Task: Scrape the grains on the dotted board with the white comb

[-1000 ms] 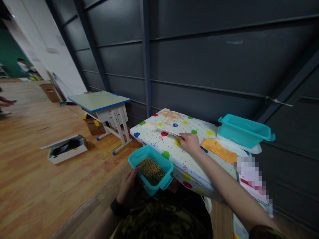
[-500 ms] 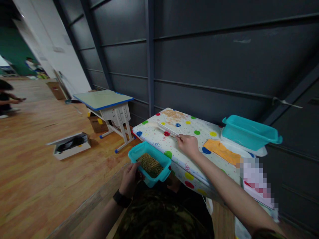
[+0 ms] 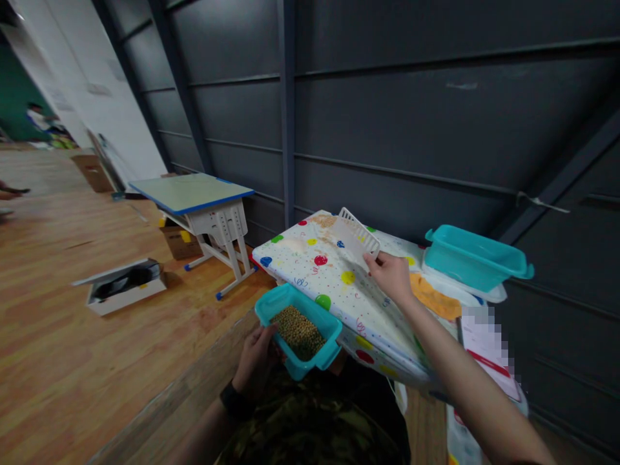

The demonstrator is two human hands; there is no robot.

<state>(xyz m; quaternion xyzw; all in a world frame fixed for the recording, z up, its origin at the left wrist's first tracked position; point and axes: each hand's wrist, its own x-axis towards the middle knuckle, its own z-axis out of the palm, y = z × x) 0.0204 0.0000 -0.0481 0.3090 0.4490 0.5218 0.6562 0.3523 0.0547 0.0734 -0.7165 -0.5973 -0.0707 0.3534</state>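
Note:
My left hand [image 3: 255, 357] grips a small teal tub [image 3: 300, 329] filled with greenish beans, held just below the near edge of a table covered with a polka-dot cloth [image 3: 334, 284]. My right hand [image 3: 391, 276] is closed on a white slotted plastic tray [image 3: 356, 234], lifted and tilted above the cloth. A patch of brownish grains [image 3: 323, 221] lies on the cloth at the far end, partly behind the tray.
A larger teal tub [image 3: 477, 257] stands on a white lid at the table's right, by an orange cloth [image 3: 433, 298]. Papers [image 3: 487, 349] lie at the near right. A dark panelled wall runs behind. To the left stand a school desk [image 3: 196, 197] and an open box [image 3: 119, 287] on wooden floor.
My right hand has raised the white tray from flat on the cloth to a tilted position above it. The bean tub stays held at the table edge.

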